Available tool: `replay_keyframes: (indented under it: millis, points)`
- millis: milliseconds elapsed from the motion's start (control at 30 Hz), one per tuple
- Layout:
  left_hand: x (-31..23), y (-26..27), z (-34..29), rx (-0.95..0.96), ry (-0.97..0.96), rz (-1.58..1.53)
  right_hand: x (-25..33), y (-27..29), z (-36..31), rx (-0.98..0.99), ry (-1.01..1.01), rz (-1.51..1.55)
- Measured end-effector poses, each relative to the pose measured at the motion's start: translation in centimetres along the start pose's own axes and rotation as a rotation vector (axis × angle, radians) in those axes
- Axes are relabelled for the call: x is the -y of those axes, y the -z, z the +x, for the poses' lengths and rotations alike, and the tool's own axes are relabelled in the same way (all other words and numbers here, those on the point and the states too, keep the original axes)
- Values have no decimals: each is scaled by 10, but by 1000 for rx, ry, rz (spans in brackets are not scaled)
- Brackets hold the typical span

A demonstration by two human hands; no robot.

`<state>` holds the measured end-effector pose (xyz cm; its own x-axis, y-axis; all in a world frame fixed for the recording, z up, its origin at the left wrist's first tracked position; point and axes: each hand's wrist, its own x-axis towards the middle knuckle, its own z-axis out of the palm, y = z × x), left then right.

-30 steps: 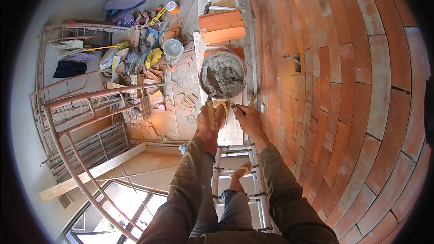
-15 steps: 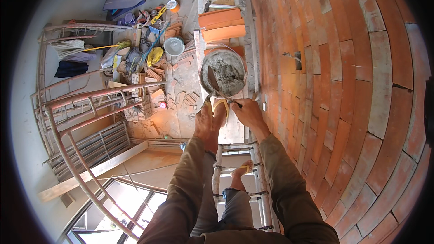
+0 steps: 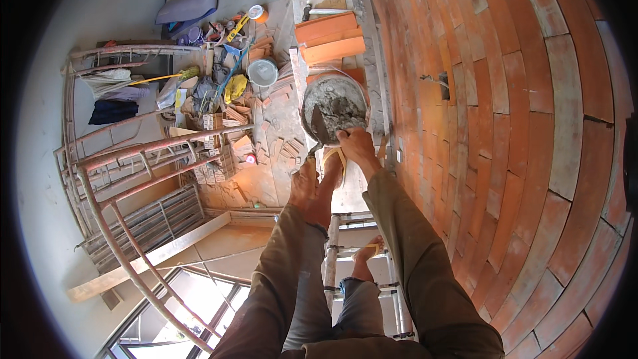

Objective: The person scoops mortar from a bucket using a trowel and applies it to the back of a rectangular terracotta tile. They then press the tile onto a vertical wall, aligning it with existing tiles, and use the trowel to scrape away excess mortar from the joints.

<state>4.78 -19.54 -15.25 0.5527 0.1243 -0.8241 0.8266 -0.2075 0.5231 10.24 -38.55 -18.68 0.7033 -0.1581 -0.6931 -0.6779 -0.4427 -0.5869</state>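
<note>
Mortar (image 3: 342, 110) lies rough and wet-looking in a round bucket (image 3: 331, 84), just ahead of the fingers of both hands. The left hand (image 3: 304, 187) has its fingers wrapped around the handle of a trowel (image 3: 319, 125), whose blade reaches forward from them over the near left part of the bucket. What has just changed is the right hand (image 3: 359, 147): half a second ago it was lower, just beside the near end of the bucket, with a dark-handled tool in its fingers; now it is up at the bucket's near right rim, its fingers bent and narrow, and I cannot tell whether they hold that tool. The trowel keeps much the same place against the bucket, so my judgement is that the work is centred on the mortar and the trowel, with the right hand brought in closer. Between the two sets of fingers and a little below, a sandalled foot (image 3: 334, 167) rests on a pale plank (image 3: 349, 196). Past the bucket, farther ahead of the fingers, orange tiles (image 3: 333, 50) lie stacked, with a hammer (image 3: 307, 12) beyond them. Well to the right of the right fingers rises a brick wall (image 3: 512, 133).
</note>
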Motion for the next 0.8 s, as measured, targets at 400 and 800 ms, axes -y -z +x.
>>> replay_keyframes:
  millis: [400,800]
  points:
    - [8,-3,13,37,93,-100,0,25,-92,5,102,19]
    - [24,9,16,12,-47,53,2,11,-44,6,150,23]
